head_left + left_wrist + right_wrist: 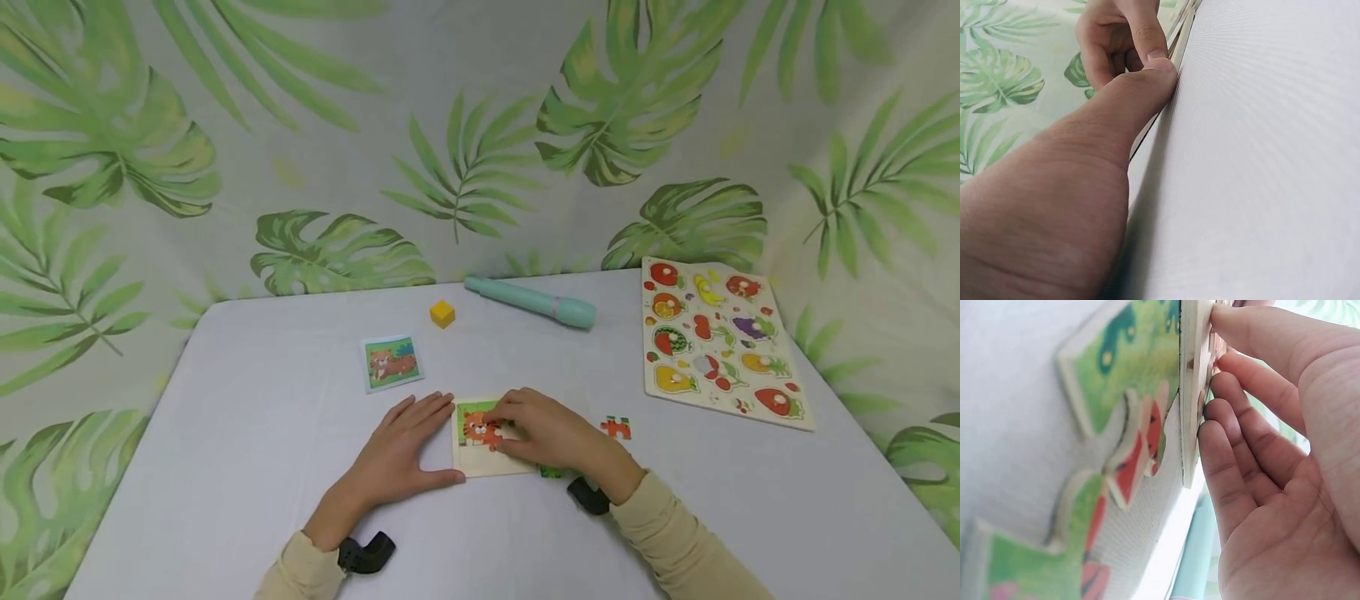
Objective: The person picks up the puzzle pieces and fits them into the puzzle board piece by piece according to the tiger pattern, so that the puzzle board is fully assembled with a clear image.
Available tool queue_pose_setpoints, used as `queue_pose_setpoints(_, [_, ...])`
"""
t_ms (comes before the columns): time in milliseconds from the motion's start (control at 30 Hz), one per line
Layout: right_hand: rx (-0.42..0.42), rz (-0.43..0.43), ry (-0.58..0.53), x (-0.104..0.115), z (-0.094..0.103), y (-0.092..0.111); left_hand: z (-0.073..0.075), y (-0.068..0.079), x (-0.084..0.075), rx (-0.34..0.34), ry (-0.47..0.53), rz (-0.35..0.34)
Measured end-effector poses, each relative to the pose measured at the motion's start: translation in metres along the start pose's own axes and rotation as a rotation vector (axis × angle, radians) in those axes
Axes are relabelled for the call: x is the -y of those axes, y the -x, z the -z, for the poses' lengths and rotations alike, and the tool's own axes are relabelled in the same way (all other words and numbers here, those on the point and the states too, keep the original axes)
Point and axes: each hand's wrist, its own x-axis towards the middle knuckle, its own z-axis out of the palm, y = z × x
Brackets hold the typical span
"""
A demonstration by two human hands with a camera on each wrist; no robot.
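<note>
Both hands are laid on one small puzzle tray (480,467) near the middle of the table (225,433). Its left edge is braced by the left hand (401,454), fingers flat and spread. The tiger pieces (480,429) inside are pressed by the right hand (551,433), fingers loosely bent. Two loose pieces (617,428) lie just right; one picture card (390,362), one yellow cube (442,313), one teal cylinder (532,302) and one fruit board (716,342) lie farther off.

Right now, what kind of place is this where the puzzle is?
Probably a play table set up indoors: a white-covered table in front of a leaf-print cloth backdrop, with a small tiger puzzle tray under both hands and a fruit peg puzzle board nearby.
</note>
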Motion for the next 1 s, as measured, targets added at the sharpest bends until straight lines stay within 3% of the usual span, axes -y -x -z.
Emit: queue_pose_setpoints(1000, [0.000, -0.007, -0.007, -0.0008, -0.0012, 0.0022, -0.0001, -0.0005, -0.0024, 0.005, 0.009, 0.012])
